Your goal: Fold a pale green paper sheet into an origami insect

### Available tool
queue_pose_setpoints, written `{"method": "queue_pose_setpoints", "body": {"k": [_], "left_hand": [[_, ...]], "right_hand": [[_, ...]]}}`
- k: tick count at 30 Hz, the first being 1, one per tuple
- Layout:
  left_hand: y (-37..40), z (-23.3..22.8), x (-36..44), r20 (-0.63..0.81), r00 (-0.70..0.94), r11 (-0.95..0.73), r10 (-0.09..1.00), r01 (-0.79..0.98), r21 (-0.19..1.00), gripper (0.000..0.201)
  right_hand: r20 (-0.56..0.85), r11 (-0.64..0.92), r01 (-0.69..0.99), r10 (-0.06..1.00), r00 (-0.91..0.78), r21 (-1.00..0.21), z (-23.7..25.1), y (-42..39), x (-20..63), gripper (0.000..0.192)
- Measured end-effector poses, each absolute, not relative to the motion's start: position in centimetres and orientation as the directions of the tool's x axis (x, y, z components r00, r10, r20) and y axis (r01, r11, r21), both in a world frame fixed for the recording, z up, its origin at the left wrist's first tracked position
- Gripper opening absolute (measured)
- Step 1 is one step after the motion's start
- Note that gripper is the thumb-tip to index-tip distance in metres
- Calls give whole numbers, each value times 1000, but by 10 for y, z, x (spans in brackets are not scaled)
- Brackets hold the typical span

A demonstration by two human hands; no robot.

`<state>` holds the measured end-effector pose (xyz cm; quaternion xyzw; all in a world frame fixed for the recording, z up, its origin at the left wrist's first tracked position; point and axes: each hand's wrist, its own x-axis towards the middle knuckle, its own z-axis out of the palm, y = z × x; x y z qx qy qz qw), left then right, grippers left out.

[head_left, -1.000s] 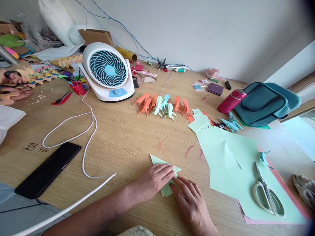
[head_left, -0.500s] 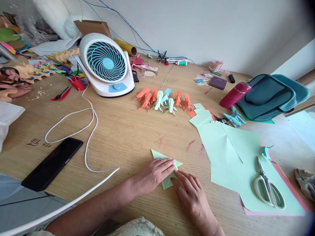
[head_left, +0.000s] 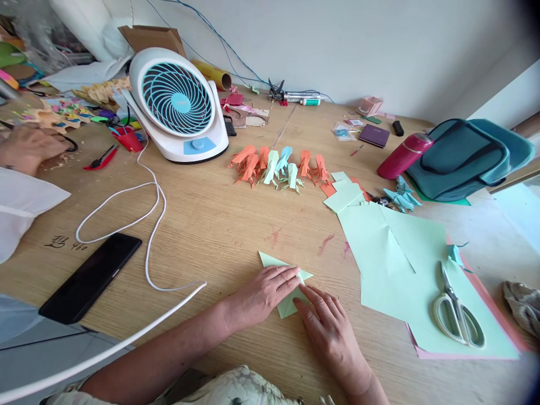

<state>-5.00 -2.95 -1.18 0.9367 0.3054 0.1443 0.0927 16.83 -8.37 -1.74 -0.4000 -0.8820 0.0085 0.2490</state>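
Note:
A light green piece of folded paper [head_left: 287, 309] lies on the wooden table in front of me, its pointed corners showing around my fingers. My left hand [head_left: 262, 293] rests flat across it, fingers stretched together and pressing it down. From the right, my right hand [head_left: 331, 324] touches the paper's edge with its fingertips, thumb and fingers apart. The part of the paper beneath my left hand is hidden. Farther back stands a row of folded paper figures, with orange ones [head_left: 250, 166], light green ones [head_left: 270, 167] and a blue one [head_left: 284, 160].
Green paper sheets [head_left: 382, 275] spread to the right, with scissors [head_left: 458, 315] on top. A red bottle [head_left: 405, 156] stands by a teal bag [head_left: 458, 160]. At left are a fan [head_left: 177, 104], a black phone [head_left: 90, 278] and a white cable [head_left: 152, 247]. Another person's hand [head_left: 31, 147] shows far left.
My hands stay on the paper; the right fingertips have shifted slightly along its edge. The other person's hand and white sleeve have moved farther into view at left.

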Motion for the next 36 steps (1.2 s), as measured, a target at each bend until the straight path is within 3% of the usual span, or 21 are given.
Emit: {"method": "queue_pose_setpoints", "body": {"k": [24,36], "left_hand": [[-31,-13,-49,250,761,-800,599,555,229,42],[-28,-12,-53,318,663,-721,678,518,459,35]], "right_hand": [[394,685,686,717,-576,-244,-19,-85,171,23],[341,658,700,749,-568,-279,-23,-87,176,24]]}}
